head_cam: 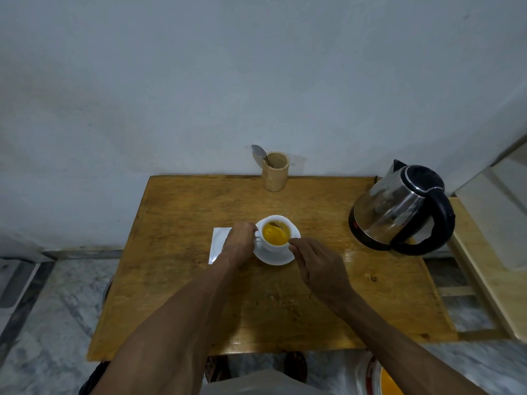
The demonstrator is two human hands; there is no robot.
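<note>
A white cup [274, 246] filled with yellow liquid stands on a white saucer [278, 259] in the middle of a wooden table [199, 295]. My left hand [239, 243] grips the cup's handle on its left side. My right hand [316, 265] pinches the end of a small spoon [279, 227] whose bowl dips into the liquid.
A steel electric kettle [399, 206] with a black handle stands at the table's right. A wooden holder [275, 172] with a metal spoon [259, 155] sits at the back edge by the wall. A white packet [218, 243] lies left of the saucer. A pale wooden bench [490, 252] adjoins the right side.
</note>
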